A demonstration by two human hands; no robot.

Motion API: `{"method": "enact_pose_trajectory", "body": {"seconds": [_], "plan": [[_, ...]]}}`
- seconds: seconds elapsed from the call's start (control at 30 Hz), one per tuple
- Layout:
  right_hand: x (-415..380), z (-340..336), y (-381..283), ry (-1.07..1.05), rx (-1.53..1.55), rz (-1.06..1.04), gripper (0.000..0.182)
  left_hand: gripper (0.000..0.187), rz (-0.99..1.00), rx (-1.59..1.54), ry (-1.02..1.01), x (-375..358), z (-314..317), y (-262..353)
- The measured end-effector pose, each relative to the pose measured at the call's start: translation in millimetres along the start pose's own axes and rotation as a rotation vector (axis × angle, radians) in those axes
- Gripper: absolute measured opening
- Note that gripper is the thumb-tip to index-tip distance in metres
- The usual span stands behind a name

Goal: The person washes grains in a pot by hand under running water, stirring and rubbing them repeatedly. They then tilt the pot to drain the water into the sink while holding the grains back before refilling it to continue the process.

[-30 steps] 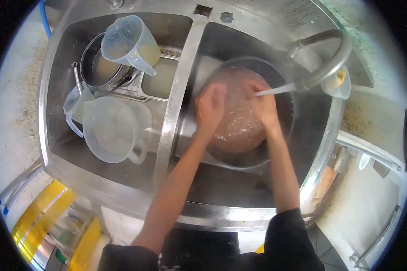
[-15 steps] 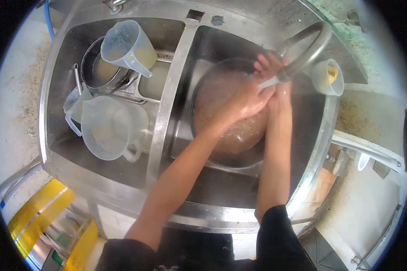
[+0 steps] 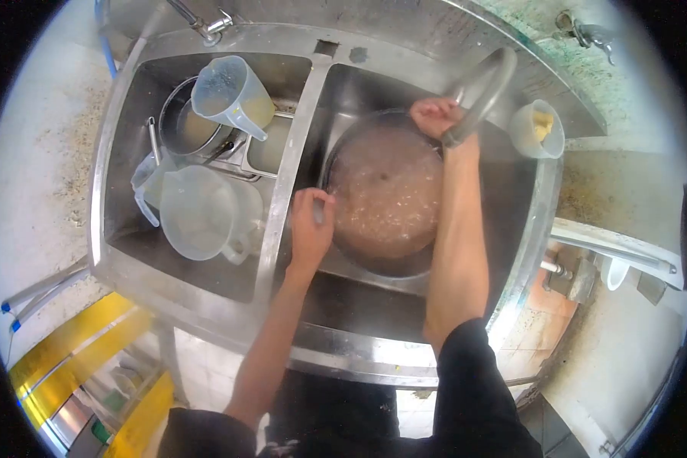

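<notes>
My left hand [image 3: 311, 230] is beside the left rim of a large round pot [image 3: 336, 246], over the right sink basin. Its fingers are loosely bent, with a gap between thumb and fingers and nothing visible in them. The pot holds cloudy brownish water [image 3: 385, 191] with pale floating bits. My right hand [image 3: 433, 116] is above the pot's far right rim, beside the curved tap spout [image 3: 485, 99]. Its fingers are curled in, with no object showing. The spout hides part of that wrist, and no stream is visible from it.
Left basin contains a tilted measuring jug [image 3: 233, 91], a large translucent jug [image 3: 198, 214], a smaller jug [image 3: 149, 182], a round pan [image 3: 179, 126] and a metal tray [image 3: 269, 149]. A white cup with something yellow [image 3: 538, 130] stands on the right sink edge. Another tap [image 3: 214, 27] is behind.
My hands were together under the spout and have separated. The left moved down and left to the pot's left side; the right stayed near the spout. The stream is gone.
</notes>
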State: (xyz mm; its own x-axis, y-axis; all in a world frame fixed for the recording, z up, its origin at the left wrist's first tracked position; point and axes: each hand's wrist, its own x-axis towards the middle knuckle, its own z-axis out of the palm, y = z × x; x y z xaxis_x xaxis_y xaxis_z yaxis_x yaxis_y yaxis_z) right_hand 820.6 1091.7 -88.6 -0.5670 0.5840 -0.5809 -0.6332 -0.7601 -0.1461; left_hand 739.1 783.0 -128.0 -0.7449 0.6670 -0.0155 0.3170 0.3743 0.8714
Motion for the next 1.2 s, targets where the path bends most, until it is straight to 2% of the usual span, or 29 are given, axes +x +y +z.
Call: {"method": "enact_pose_trajectory", "body": {"seconds": [0.07,0.1,0.17,0.23,0.27,0.3,0.4,0.47,0.53,0.6,0.63,0.7,0.77,0.83,0.87,0.93,0.97,1.1,1.2], "plan": [[-3.9,18.6,7.6,0.127,0.143,-0.078,0.033,0.027,0.150,0.164,0.083,-8.2,4.3,-12.8],[23.2,1.0,4.2,0.151,-0.005,-0.183,0.039,0.047,-0.080,-0.013,-0.059,-12.9,5.1,-18.7],[42.2,-23.2,0.6,0.192,-0.021,-0.157,0.040,0.049,-0.103,0.035,-0.124,-13.1,0.9,-20.8],[27.2,-6.6,0.9,0.290,-0.175,-0.094,0.057,0.056,-0.134,0.080,-0.218,-14.8,3.7,-30.1],[21.0,1.7,4.9,0.281,-0.178,-0.098,0.057,0.056,-0.127,0.076,-0.212,-15.8,3.1,-33.6],[17.7,9.3,7.8,0.271,-0.163,-0.102,0.046,0.056,-0.136,0.060,-0.251,-15.8,1.1,-35.5],[28.4,16.3,2.9,0.266,-0.118,-0.138,0.044,0.056,-0.172,0.057,-0.302,-13.9,-3.8,-41.8],[53.0,1.7,-14.1,0.265,0.152,0.030,0.046,0.056,-0.206,0.067,-0.323,-14.6,-4.2,-48.2],[56.3,-12.0,-23.0,0.276,0.143,0.093,0.048,0.054,-0.199,0.087,-0.290,-17.5,-2.4,-57.4],[18.3,0.7,-8.3,0.207,-0.032,-0.032,0.052,0.054,-0.171,0.148,-0.279,-14.5,2.8,-68.3],[-16.2,9.9,-3.7,0.219,-0.209,-0.019,0.059,0.054,-0.133,0.198,-0.251,-9.7,5.1,-69.8],[-40.5,-29.9,-15.3,0.292,-0.920,-0.193,0.060,0.056,-0.167,0.229,-0.296,-3.8,5.7,-60.3],[-58.4,-85.1,-31.6,0.367,-2.012,-0.816,0.062,0.059,-0.198,0.249,-0.330,12.3,7.2,-44.2],[-94.9,-111.2,-34.2,0.715,-2.476,-1.080,0.070,0.071,-0.092,0.316,-0.381,13.4,4.1,-23.2],[-93.0,-123.3,-43.8,0.707,-2.493,-1.064,0.070,0.071,-0.109,0.311,-0.385,17.5,5.2,-17.0],[-86.6,-154.3,-69.5,0.283,-2.276,-0.700,0.072,0.084,-0.186,0.427,-0.473,23.8,9.2,-9.6],[-83.7,-158.1,-73.2,0.229,-2.332,-0.770,0.071,0.083,-0.184,0.416,-0.452,22.5,12.1,-8.9],[-76.6,-159.6,-79.2,0.253,-2.437,-0.618,0.069,0.081,-0.234,0.519,-0.420,21.1,11.8,3.2],[-79.1,-160.4,-86.0,0.131,-2.445,-0.621,0.065,0.080,-0.313,0.426,-0.460,18.8,10.6,8.6]]}}
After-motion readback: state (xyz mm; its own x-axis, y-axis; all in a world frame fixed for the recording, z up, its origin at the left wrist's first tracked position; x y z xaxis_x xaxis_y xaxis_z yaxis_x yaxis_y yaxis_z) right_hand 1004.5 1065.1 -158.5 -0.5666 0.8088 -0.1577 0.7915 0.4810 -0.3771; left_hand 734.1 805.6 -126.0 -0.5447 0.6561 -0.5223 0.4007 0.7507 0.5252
